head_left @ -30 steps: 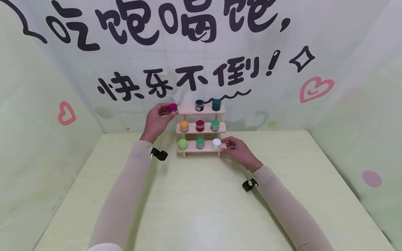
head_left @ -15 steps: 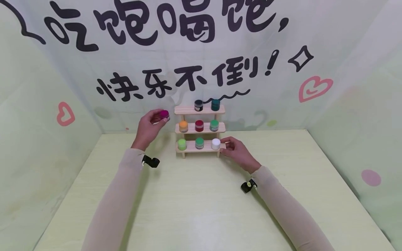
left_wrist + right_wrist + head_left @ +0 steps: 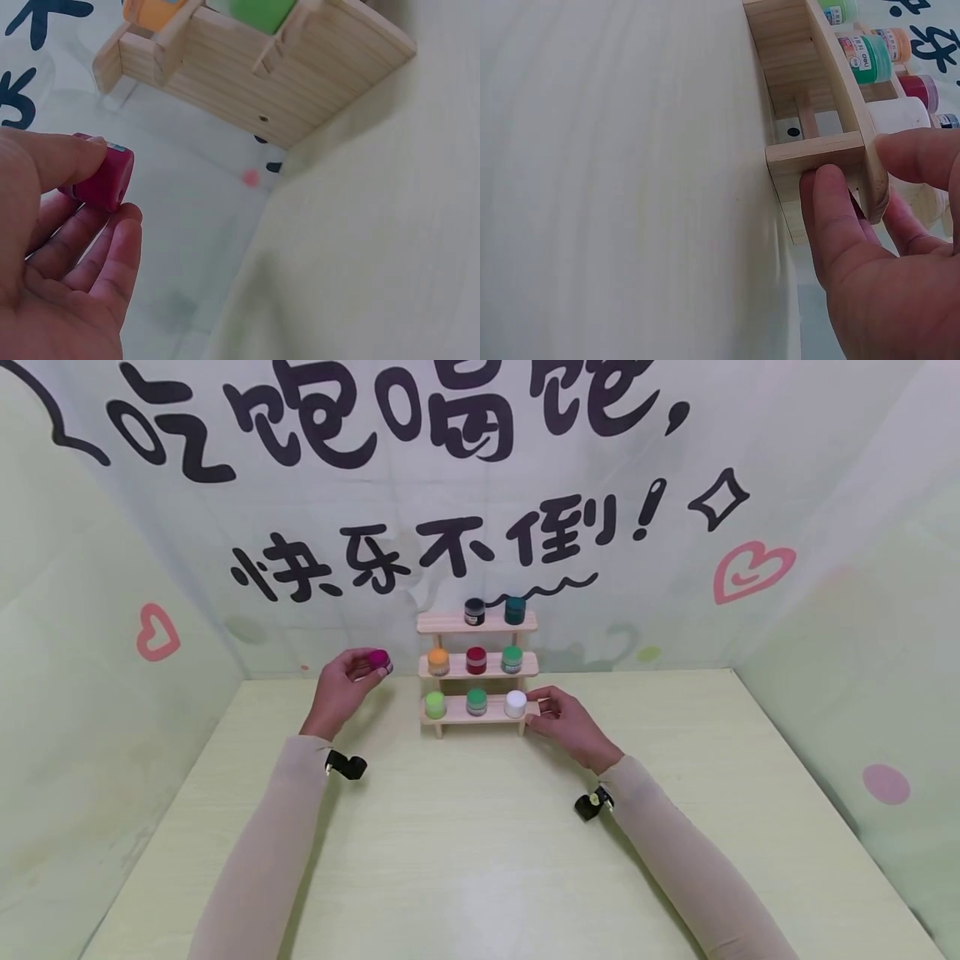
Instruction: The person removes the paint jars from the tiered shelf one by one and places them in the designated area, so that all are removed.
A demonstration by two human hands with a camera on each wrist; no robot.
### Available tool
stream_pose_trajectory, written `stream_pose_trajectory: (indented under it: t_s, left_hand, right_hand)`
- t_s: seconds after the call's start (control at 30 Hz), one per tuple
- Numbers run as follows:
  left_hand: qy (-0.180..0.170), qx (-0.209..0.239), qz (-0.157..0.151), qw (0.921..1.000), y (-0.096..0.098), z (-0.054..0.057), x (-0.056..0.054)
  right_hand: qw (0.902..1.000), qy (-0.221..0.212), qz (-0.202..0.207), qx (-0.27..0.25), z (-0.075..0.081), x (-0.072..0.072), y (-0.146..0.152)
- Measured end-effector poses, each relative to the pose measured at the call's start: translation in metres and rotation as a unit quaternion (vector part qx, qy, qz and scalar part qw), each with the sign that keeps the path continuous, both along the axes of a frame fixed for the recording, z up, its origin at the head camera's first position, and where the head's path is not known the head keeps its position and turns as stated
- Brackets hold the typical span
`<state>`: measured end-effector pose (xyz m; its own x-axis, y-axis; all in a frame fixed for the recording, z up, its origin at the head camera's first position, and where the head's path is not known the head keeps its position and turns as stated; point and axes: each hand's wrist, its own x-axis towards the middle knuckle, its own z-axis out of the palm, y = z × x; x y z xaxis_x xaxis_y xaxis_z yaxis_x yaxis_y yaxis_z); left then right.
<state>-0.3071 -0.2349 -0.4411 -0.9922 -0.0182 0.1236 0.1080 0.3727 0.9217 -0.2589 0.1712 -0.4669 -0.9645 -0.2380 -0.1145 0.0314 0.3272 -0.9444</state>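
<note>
My left hand [image 3: 339, 692] pinches a small magenta-lidded paint jar [image 3: 380, 661] between thumb and fingers, left of the three-tier wooden stand [image 3: 480, 665]. In the left wrist view the paint jar [image 3: 105, 178] is held tilted, away from the stand. At the right end of the stand's bottom tier, my right hand [image 3: 573, 727] grips the wood, thumb beside the white jar [image 3: 516, 703]. Its other fingers lie against the end support [image 3: 817, 154] in the right wrist view. The top tier bears a black jar [image 3: 474, 611] and a dark teal jar [image 3: 514, 610].
Orange [image 3: 438, 661], red [image 3: 476, 660] and green [image 3: 512, 659] jars stand on the middle tier. Light green [image 3: 435, 704] and green [image 3: 476, 702] jars share the bottom tier with the white one. Behind the pale table [image 3: 465, 835] hangs a printed backdrop [image 3: 645, 585].
My left hand has carried the magenta jar off the left end of the top tier, leftward and down. The right hand has stayed at the bottom tier.
</note>
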Motion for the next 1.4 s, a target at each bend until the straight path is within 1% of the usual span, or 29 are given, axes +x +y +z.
stream_pose_trajectory:
  t_s: [0.2,0.37,0.43,0.6,0.77,0.93,1.03,1.17,1.4]
  left_hand:
    - [-0.013,-0.011,-0.002,0.9999,-0.007,-0.011,0.003]
    - [-0.039,-0.024,-0.008,0.9989,-0.014,-0.017,0.007]
    - [-0.045,-0.037,-0.014,0.9982,-0.017,-0.019,0.008]
    - [-0.047,-0.074,-0.027,0.9958,-0.024,-0.022,0.014]
    - [-0.068,-0.087,-0.027,0.9935,-0.029,-0.030,0.020]
    - [-0.090,-0.102,-0.031,0.9903,-0.033,-0.037,0.028]
    - [-0.087,-0.120,-0.033,0.9884,-0.034,-0.040,0.030]
    - [-0.077,-0.137,-0.034,0.9870,-0.036,-0.041,0.031]
    - [-0.089,-0.139,-0.033,0.9857,-0.036,-0.046,0.029]
  right_hand:
    - [0.9999,-0.011,-0.006,-0.005,-0.001,0.000,0.000]
    - [0.9995,-0.022,-0.016,-0.014,0.000,0.000,-0.002]
    - [0.9994,-0.024,-0.020,-0.015,0.001,-0.001,-0.003]
    - [0.9993,-0.021,-0.028,-0.013,0.003,-0.002,-0.004]
    - [0.9994,-0.014,-0.028,-0.013,0.000,-0.001,-0.003]
    - [0.9995,-0.016,-0.024,-0.011,-0.003,0.000,-0.004]
    - [0.9996,-0.014,-0.022,-0.010,-0.002,-0.001,-0.005]
    - [0.9997,-0.013,-0.022,-0.003,0.000,-0.003,-0.005]
    - [0.9994,-0.025,-0.023,-0.001,0.000,-0.002,-0.004]
